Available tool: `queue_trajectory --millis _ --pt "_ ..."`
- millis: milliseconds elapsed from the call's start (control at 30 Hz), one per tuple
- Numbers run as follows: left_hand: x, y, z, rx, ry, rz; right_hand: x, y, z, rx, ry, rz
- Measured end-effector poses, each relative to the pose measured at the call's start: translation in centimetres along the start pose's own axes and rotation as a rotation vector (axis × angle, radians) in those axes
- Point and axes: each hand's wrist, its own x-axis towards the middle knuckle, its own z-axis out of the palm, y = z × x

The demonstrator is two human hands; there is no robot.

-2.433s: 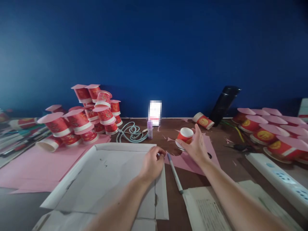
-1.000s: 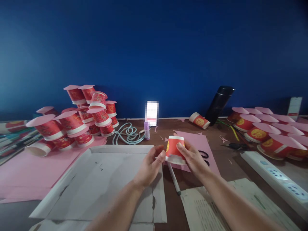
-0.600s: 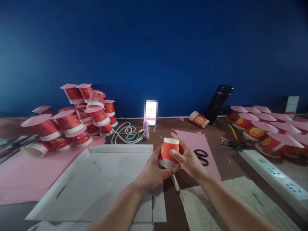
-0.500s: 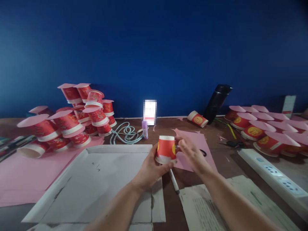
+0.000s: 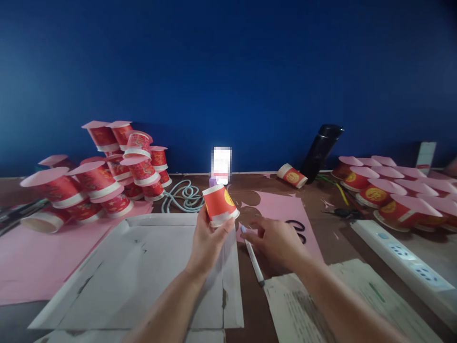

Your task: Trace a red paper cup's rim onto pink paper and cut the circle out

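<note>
My left hand (image 5: 209, 243) is closed round a red paper cup (image 5: 218, 205) with a yellow emblem. The cup is upside down, tilted, its wider rim low against my fingers. Beside a white marker (image 5: 254, 262), my right hand (image 5: 276, 240) is partly curled, its fingertips at the marker's pale blue end; whether they touch it is unclear. The marker lies on the brown table. To the right of that hand, black scissor handles (image 5: 300, 231) rest on a cut pink paper sheet (image 5: 282, 205).
Red cups topped with pink discs are stacked at left (image 5: 94, 181) and grouped at right (image 5: 389, 195). A loose cup (image 5: 292, 176) lies by a black flask (image 5: 323, 150). Also around are a coiled cable (image 5: 183, 197), a lit phone (image 5: 221, 164), white cardboard (image 5: 143, 271) and a power strip (image 5: 403, 262).
My left hand has moved the cup left and up, tilting it. My right hand has left the cup's side and come down towards the marker, uncovering more of the scissor handles.
</note>
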Motion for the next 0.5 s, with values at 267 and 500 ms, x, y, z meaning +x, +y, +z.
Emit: queue_trajectory --millis 267,500 --pt "-0.1 -0.1 0.1 0.102 -0.017 0.017 -0.9 -1.0 1.3 -0.13 -0.038 -0.019" --pt "-0.1 -0.1 0.2 0.087 -0.015 0.009 -0.6 -0.7 1.5 0.017 0.006 0.038"
